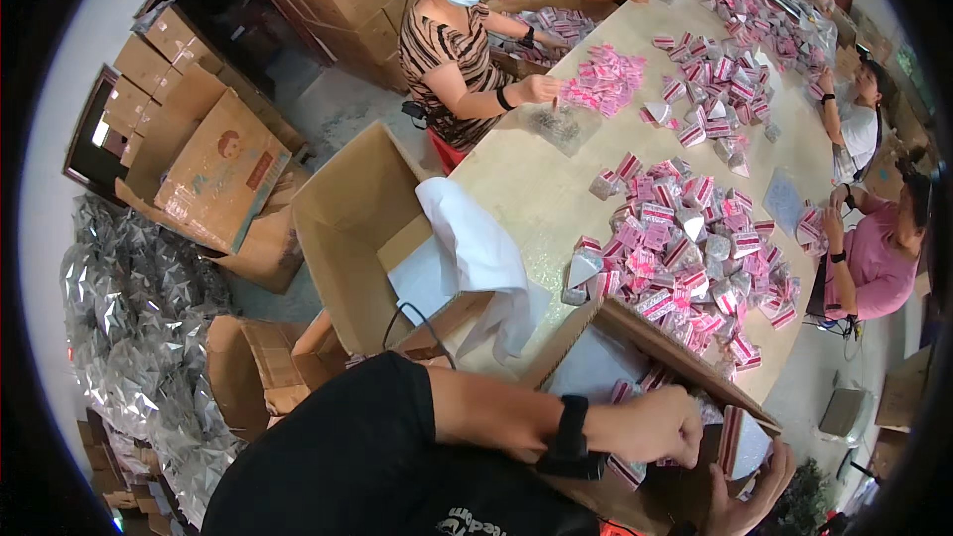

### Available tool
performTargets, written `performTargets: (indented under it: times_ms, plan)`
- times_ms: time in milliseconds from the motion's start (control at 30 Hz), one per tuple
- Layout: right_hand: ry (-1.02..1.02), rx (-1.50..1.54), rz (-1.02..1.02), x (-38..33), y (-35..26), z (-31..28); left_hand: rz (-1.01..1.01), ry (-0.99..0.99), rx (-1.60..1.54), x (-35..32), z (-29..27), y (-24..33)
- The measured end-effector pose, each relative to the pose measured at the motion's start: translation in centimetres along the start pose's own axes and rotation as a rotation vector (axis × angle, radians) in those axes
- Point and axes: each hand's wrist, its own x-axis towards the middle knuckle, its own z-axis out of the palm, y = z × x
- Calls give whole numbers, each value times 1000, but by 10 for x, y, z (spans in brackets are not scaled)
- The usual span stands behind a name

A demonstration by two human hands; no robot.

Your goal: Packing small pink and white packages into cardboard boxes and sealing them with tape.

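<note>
The left hand point(663, 425) comes in from the left with the arm bent and lying flat, a black band on the wrist. Its fingers are curled down over some small pink and white packs point(635, 399) inside an open brown box point(635, 333) at the near edge of the long table point(526, 189). The hand looks closed on the packs, but how tight the grip is cannot be told. The right hand point(749, 496) is at the bottom edge, below the box. Its fingers are spread and bent up, touching the underside of the box's right corner, near a pink and white pack point(743, 437) standing there. A big pile of the same packs point(685, 258) lies on the table just past the box. A white sheet point(476, 248) hangs over another open box point(347, 228) to the left. Other people sit around the table with more packs in front of them.
</note>
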Motion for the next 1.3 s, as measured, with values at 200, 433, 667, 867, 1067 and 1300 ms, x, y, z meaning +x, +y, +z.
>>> performTargets:
  times_ms: [200,433,667,867,1067,1300]
  plan:
    - [-95,192,41,-17,4,31,-203,-8,-78,-13,-14,22]
    - [-103,139,23,-9,-12,34,-74,-39,-104,-10,-11,26]
    - [-170,45,-25,2,-20,37,-126,9,-61,-11,-17,11]
    - [-177,91,-112,9,-26,47,-223,-36,-383,-10,-18,-4]
    - [-247,218,-151,6,-33,45,-344,72,-559,-11,-13,-13]
    - [-212,377,-46,0,-25,48,-288,79,-506,1,-23,-19]
